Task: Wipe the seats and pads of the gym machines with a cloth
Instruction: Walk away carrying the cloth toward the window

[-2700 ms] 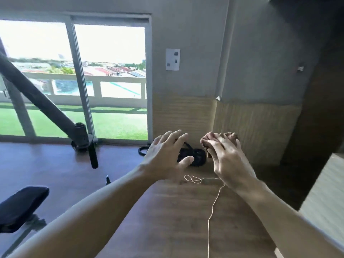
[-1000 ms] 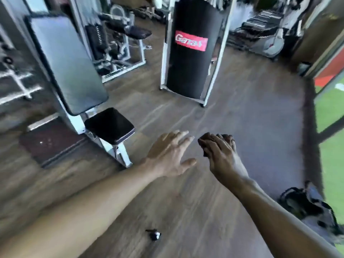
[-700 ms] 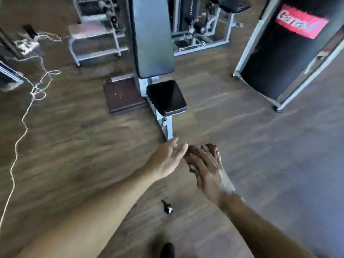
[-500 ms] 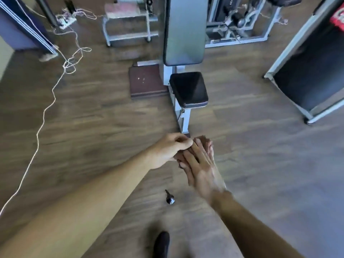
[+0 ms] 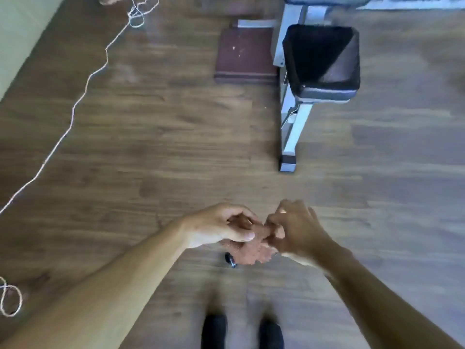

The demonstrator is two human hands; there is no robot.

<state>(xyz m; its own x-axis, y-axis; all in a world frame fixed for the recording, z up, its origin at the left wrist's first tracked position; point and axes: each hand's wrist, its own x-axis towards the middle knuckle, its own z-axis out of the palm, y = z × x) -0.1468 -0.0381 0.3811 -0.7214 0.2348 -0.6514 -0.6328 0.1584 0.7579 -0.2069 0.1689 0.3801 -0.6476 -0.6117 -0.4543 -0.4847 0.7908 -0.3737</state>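
Brown cloth point(image 5: 253, 249) hangs between the two hands, and both hands hold it. The left hand point(image 5: 219, 229) pinches one edge between the thumb and the curled fingers; the right hand point(image 5: 297, 234) grips the other side with bent fingers. The hands are close together, with only the cloth between them. The cloth looks small, soft and crumpled, with an uneven lower edge, and it hangs in the air above the floor point(image 5: 151, 152) — it touches no machine yet.

I think the person is opening or folding the cloth before wiping, so the wiping itself has not started. One risk is that the cloth slips from such a light pinch and falls on the floor, where it can take up dust and then make the seat dirty. A small dark object point(image 5: 230, 260) lies on the floor just under the hands, near the shoes point(image 5: 241, 333); I cannot tell what it is, but a step forward may land on it. A thin white cord point(image 5: 75, 109) runs over the floor on the left, well apart from the feet — still, it can catch a foot if the person walks that way.

Farther ahead stands the black seat point(image 5: 320, 61) on its grey frame point(image 5: 292, 129). Its surface looks smooth and a little shiny. Beside it lies a dark red mat point(image 5: 244, 54).
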